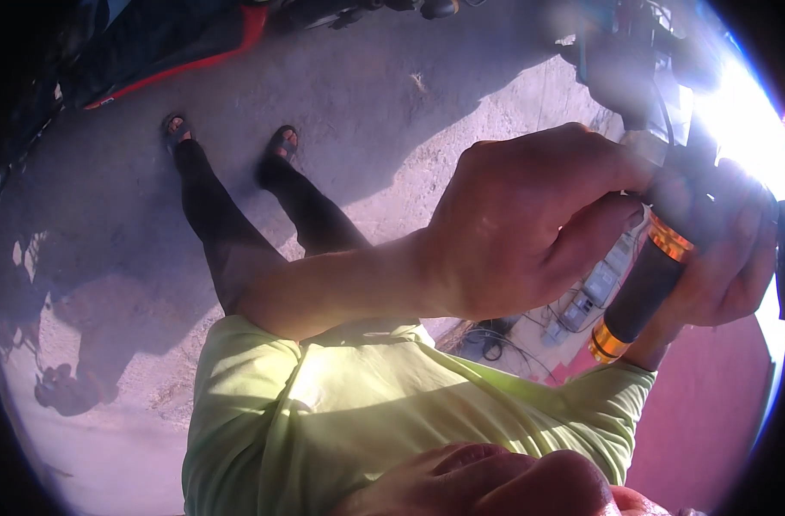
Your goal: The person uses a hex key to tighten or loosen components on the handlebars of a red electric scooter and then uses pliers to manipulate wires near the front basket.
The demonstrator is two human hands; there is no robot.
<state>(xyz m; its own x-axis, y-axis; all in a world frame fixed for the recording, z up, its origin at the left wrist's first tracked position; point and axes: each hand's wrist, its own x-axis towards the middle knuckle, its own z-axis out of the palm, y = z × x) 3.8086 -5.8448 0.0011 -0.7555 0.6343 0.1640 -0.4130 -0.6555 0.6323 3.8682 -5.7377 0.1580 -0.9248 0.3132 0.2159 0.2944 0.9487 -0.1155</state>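
A black handlebar grip with orange metal rings at both ends sits at the right, on a handlebar that rises to the upper right. My left hand reaches across from the middle, its thumb and fingers closed on the grip's upper end by the top orange ring. Behind the grip, my right hand curls its fingers around the black part. Strong sun glare hides the handlebar's far side.
Below me are my light green shirt, dark trousers and sandalled feet on concrete ground. A red and black vehicle part lies top left. Small grey boxes with wires sit beneath the grip beside a pink surface.
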